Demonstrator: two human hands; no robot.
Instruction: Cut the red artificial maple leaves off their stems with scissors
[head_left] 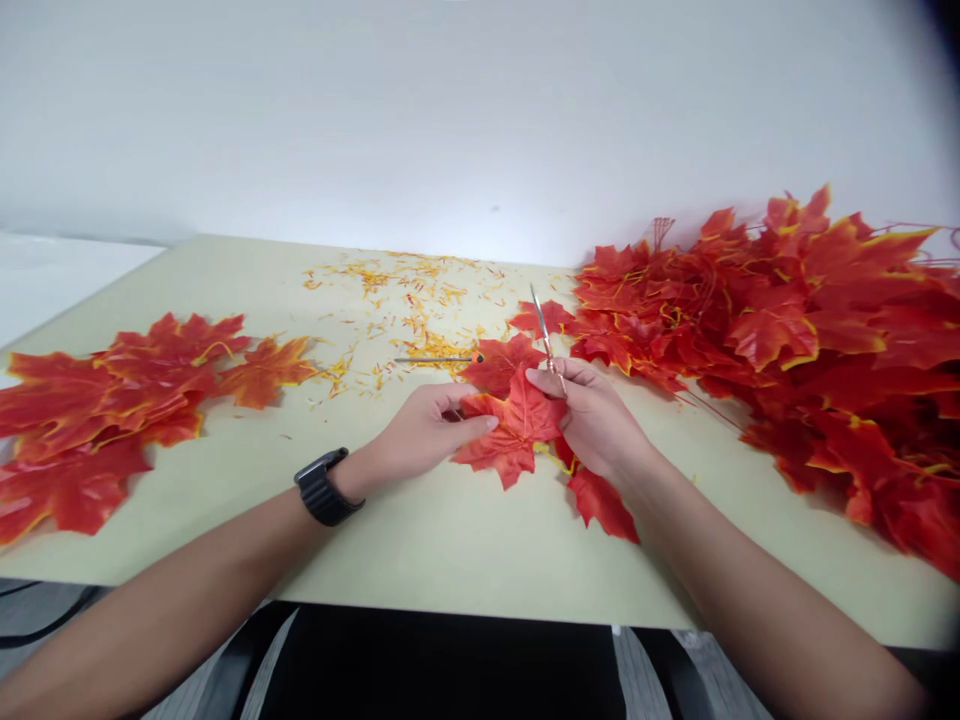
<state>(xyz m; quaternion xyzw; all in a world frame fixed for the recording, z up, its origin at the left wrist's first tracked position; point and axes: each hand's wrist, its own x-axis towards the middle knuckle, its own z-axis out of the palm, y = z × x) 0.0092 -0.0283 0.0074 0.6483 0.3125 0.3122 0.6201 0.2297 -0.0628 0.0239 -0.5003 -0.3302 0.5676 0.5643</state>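
"Your forearms (217, 560) reach over the counter (450, 550); a black watch (326, 490) is strapped to the left one."

"State of your left hand (424, 430)?"

"Pinching the left edge of a red leaf (517, 425), thumb on top. Leaf location: between your hands, over the counter."

"And your right hand (600, 415)?"

"Gripping a pointed metal tool (540, 315), tip upward, at the leaf's right edge."

"Surroundings?"

"Yellow scraps (435, 350) lie beyond your left hand; a larger leaf pile (750, 340) sits right, a smaller pile (135, 390) left."
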